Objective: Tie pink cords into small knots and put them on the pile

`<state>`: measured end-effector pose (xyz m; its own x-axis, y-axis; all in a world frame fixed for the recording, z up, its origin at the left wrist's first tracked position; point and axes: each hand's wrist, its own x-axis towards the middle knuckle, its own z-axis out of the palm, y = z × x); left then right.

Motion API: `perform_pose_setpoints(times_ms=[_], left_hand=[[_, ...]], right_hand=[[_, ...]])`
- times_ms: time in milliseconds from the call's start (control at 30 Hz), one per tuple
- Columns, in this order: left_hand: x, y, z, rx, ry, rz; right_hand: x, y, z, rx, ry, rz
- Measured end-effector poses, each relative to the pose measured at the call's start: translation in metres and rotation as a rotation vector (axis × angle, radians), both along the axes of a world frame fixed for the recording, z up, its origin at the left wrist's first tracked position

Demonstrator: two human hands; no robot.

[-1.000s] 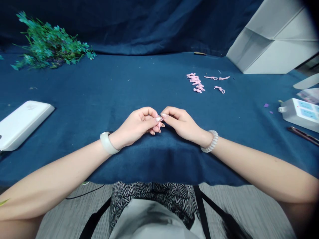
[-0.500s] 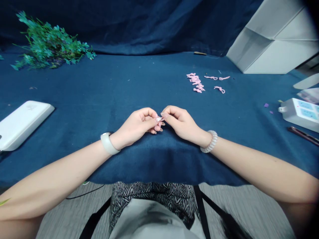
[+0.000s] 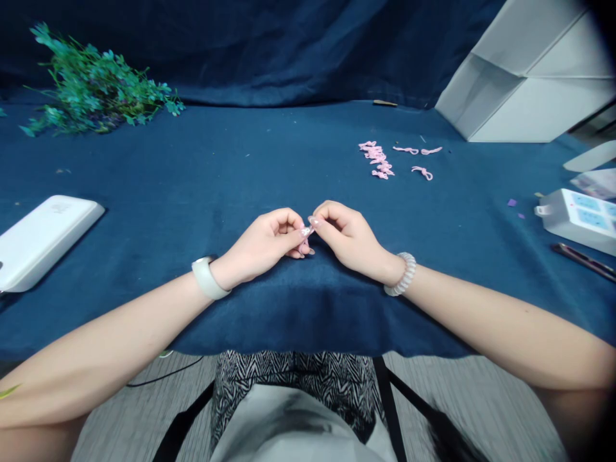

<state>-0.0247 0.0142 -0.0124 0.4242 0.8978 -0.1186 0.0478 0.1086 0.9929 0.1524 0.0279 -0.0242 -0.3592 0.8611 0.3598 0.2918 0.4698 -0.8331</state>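
Observation:
Over the blue cloth, near its front edge, my two hands meet at the fingertips. My left hand is closed, thumb pressed on the fingers, with a bit of pink cord showing between them. My right hand pinches with thumb and forefinger right beside the left thumb, at the same cord; most of it is hidden by the fingers. Farther back and to the right lies a small pile of knotted pink cords. Beside that pile are a few single looped pieces, one of them a knotted cord.
Green artificial foliage lies at the back left, and a white power bank at the left. A white box stands at the back right. Along the right edge are a white case with blue panels and a dark pen.
My right hand has lifted very slightly at the fingertips, and the left fingers have curled in a little. The view has shifted slightly; the pink cords on the cloth lie as before.

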Motion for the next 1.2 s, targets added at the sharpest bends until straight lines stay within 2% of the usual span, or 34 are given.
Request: perform_pose_setpoints(times_ms=[467, 667, 833, 967, 1200], left_hand=[[-0.0007, 0.0000, -0.0003, 0.109, 0.075, -0.039], [0.0016, -0.0005, -0.0028, -0.060, -0.108, 0.076], [0.0020, 0.0008, -0.0047, -0.203, -0.260, 0.132], [0.0009, 0.0021, -0.0045, -0.240, -0.342, 0.119], [-0.0011, 0.0031, -0.0051, -0.248, -0.402, 0.142]], right_hand=[[-0.0004, -0.0005, -0.0002, 0.009, -0.009, 0.041], [-0.0002, -0.0005, 0.0003, 0.016, 0.047, -0.021], [-0.0009, -0.0034, 0.0012, 0.149, 0.046, -0.015], [-0.0012, -0.0050, 0.0021, 0.233, 0.028, 0.051], [-0.0003, -0.0033, -0.0002, 0.257, 0.019, 0.057]])
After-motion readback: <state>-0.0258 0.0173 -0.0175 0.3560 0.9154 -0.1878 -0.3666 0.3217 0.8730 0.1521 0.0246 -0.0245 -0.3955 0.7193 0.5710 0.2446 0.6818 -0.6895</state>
